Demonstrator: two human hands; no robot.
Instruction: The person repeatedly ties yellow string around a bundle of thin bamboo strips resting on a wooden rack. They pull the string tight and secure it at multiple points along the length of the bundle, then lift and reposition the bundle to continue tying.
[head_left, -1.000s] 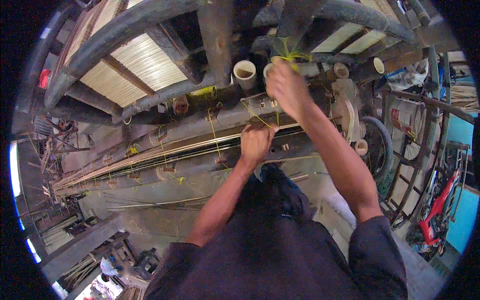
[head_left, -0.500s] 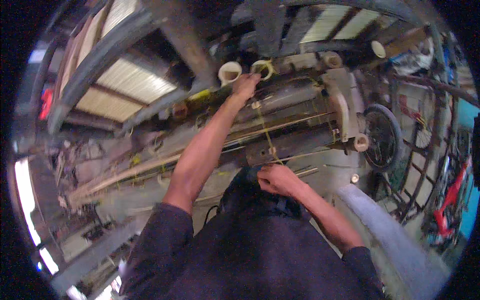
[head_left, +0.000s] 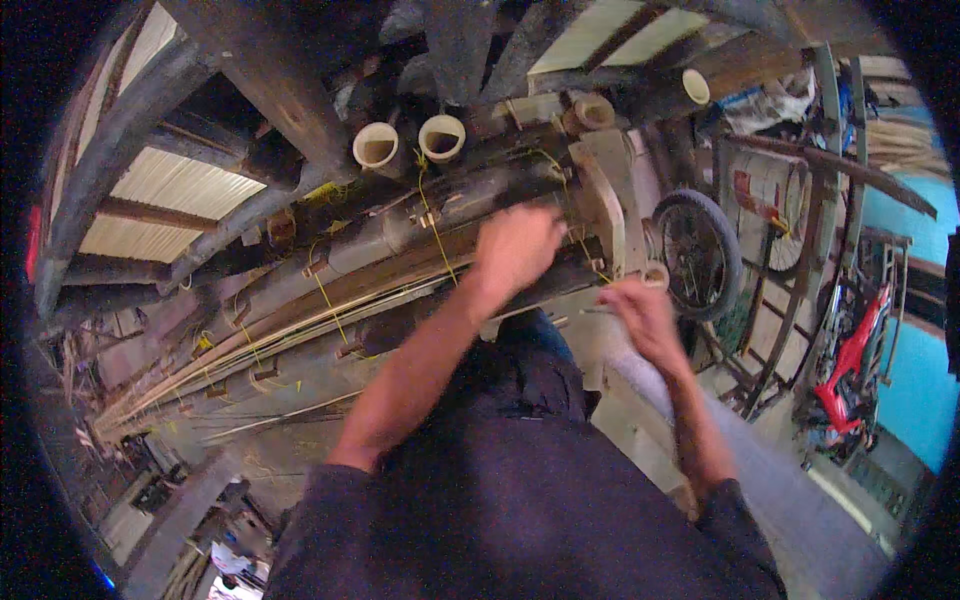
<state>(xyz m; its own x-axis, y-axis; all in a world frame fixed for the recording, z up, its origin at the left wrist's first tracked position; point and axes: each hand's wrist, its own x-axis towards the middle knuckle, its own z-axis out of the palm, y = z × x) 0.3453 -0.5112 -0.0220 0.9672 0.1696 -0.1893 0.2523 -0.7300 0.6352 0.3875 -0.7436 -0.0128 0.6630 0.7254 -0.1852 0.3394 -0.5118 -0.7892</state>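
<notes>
A long wooden frame [head_left: 380, 240] crosses the view, with several yellow strings [head_left: 437, 228] stretched over it and small wooden pegs [head_left: 427, 218] tied into them. My left hand [head_left: 518, 250] hovers over the frame's right part, near another yellow string [head_left: 566, 190]. Motion smears its fingers, so I cannot tell what they do. Lower and further right, my right hand [head_left: 642, 315] is closed, fingertips pinched beside the lower end of that string. Whatever it pinches is too small to make out. Thin pale strips [head_left: 300, 330] run lengthwise along the frame.
Two white round tube ends [head_left: 377, 146] stand beyond the frame. To the right are a bicycle wheel [head_left: 697, 255], a red bike frame [head_left: 848, 360] and a turquoise wall [head_left: 900, 390]. Thick dark beams [head_left: 260, 80] reach in from above. A grey slab [head_left: 730, 440] lies at lower right.
My left hand has come back from the white tube ends, toward me and to the right. My right hand has moved right and slightly away from me. The view has shifted right.
</notes>
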